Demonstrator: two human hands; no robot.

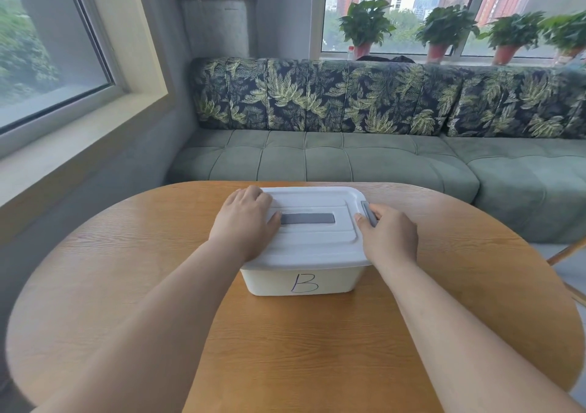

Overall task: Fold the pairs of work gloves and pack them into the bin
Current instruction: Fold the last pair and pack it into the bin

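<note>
A white plastic bin (333,281) marked with a handwritten "B" stands in the middle of the round wooden table (317,349). Its white lid (317,238), with a flat grey handle (307,218), is on top. My left hand (244,222) lies over the lid's left side, thumb on top and fingers bent down over the left rim. My right hand (388,233) holds the grey latch (369,213) on the lid's right edge between thumb and fingers. No gloves show; the bin's inside is hidden.
A green sofa (348,159) with leaf-print cushions runs behind the table. Potted plants (364,29) line the windowsill above it. A wooden chair part (567,251) pokes in at the right. A wide window ledge (63,159) borders the left.
</note>
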